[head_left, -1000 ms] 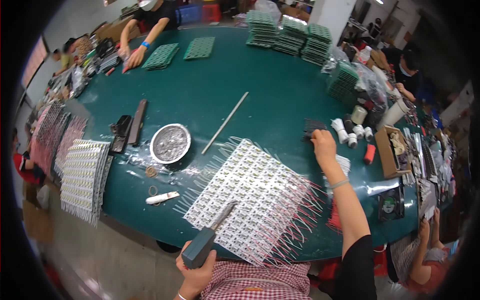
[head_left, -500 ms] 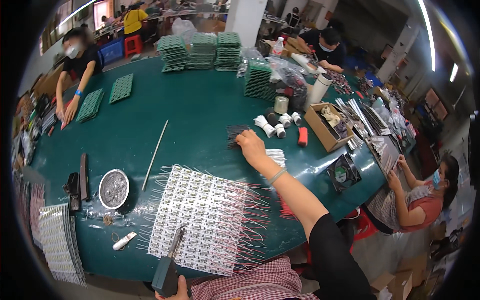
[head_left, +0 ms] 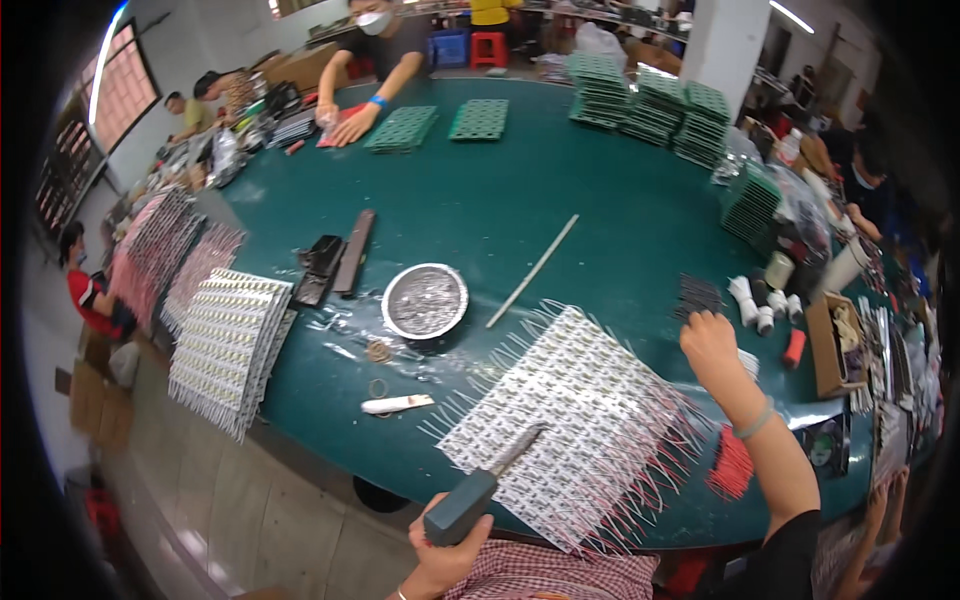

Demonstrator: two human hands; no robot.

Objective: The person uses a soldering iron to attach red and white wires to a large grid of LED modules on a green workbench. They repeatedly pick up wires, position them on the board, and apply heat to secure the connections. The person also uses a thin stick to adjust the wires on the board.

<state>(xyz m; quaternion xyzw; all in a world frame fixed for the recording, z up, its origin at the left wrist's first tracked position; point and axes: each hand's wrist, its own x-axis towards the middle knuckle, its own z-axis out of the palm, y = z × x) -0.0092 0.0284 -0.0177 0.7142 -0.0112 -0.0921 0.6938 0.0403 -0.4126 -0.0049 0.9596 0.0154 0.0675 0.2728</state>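
Soldering iron (head_left: 478, 492) still gripped by left hand (head_left: 447, 555); right hand (head_left: 708, 342) still curled beside black parts (head_left: 697, 294).

A broad green table (head_left: 560, 180) is carrying a wired white panel (head_left: 580, 425) at its near edge, a round metal dish (head_left: 425, 300) and a thin rod (head_left: 533, 270) mid-table, and green stacks (head_left: 640, 105) along its far edge.
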